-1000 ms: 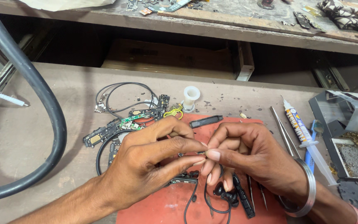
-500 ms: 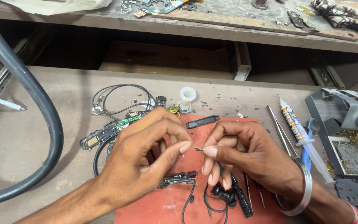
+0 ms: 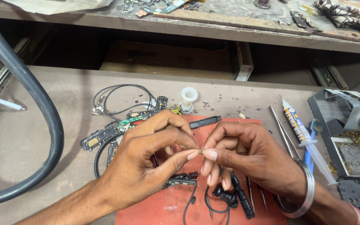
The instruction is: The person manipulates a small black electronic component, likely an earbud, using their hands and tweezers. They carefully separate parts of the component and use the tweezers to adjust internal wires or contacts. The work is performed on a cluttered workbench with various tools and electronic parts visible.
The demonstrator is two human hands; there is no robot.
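Two hands meet again: your left hand (image 3: 146,166) & right hand (image 3: 246,160) were slightly apart, now fingers pinch a tiny thin wire end (image 3: 201,151) together, over the red rubber mat (image 3: 163,208) on the bench (image 3: 30,137).

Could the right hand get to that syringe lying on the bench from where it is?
Probably yes. The syringe lies in the open just beside the right hand, with only the tweezers flat between them. But its fingertips are pinching something tiny against the left hand, so it would have to let go first.

Mat (image 3: 167,208) on bench; circuit boards (image 3: 113,131) left of it, syringe (image 3: 307,139) right, spool (image 3: 188,98) behind.
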